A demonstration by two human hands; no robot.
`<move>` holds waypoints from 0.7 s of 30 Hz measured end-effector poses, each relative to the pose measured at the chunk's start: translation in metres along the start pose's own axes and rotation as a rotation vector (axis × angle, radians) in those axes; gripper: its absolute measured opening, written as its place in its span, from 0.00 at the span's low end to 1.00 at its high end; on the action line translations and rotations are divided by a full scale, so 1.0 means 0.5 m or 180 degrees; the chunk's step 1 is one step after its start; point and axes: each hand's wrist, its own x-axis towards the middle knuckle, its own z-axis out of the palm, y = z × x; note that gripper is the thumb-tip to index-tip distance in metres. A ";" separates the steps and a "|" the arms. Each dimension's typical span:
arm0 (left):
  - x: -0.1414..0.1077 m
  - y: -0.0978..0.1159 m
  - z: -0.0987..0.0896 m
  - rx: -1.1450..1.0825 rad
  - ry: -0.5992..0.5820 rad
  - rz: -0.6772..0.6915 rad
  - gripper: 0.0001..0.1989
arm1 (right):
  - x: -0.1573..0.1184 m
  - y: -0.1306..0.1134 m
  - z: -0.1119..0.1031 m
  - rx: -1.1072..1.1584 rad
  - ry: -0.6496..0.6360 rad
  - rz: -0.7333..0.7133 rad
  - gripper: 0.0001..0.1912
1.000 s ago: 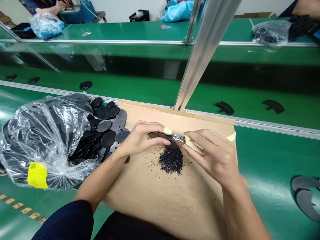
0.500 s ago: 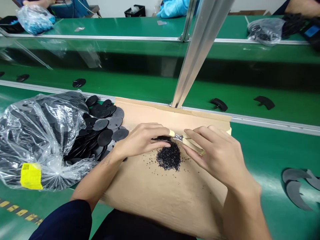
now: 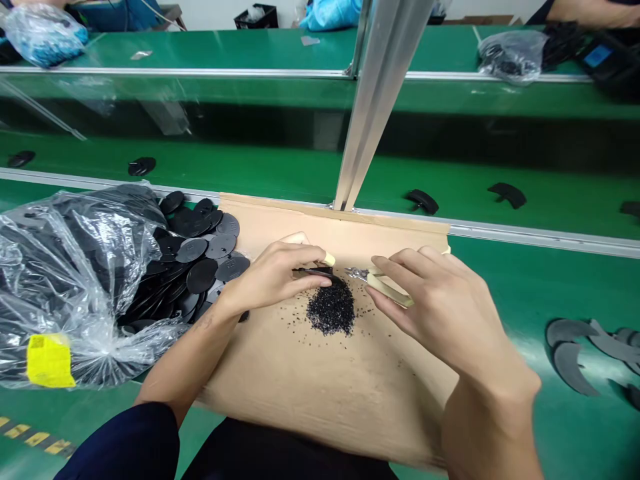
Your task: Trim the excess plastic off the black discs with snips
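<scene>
Between the thumb and fingers of my left hand (image 3: 277, 273) is a black plastic disc (image 3: 317, 271), held edge-on and partly hidden by the fingers. A yellow cover sits on one fingertip. My right hand (image 3: 435, 293) is closed around cutting pliers (image 3: 387, 288) with pale yellow handles. Their metal jaws point left and stand a little apart from the disc. Below both hands, a heap of small black clippings (image 3: 330, 308) lies on a brown cardboard sheet (image 3: 320, 387), with loose bits scattered round it.
To the left, a clear plastic bag (image 3: 75, 267) with a yellow label spills many black discs (image 3: 203, 275). Grey curved pieces (image 3: 573, 367) lie on the green table at right. A metal post (image 3: 375, 100) rises behind the cardboard. Black parts (image 3: 423, 200) rest on the green belt beyond.
The pliers' jaws have come away from the disc, leaving a gap between the two. My left hand has shifted slightly left with the disc. The whole view has swung a little right.
</scene>
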 end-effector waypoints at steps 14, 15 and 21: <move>0.006 0.014 0.009 -0.1570 0.0589 -0.0609 0.11 | 0.021 -0.026 0.003 0.1973 0.0542 0.0553 0.05; 0.006 0.016 0.009 -0.1521 0.0582 -0.0595 0.10 | 0.023 -0.030 0.005 0.1920 0.0628 0.0497 0.05; 0.000 0.019 0.004 -0.0361 0.0326 -0.0140 0.08 | 0.027 -0.048 0.014 0.1249 0.0882 -0.0064 0.05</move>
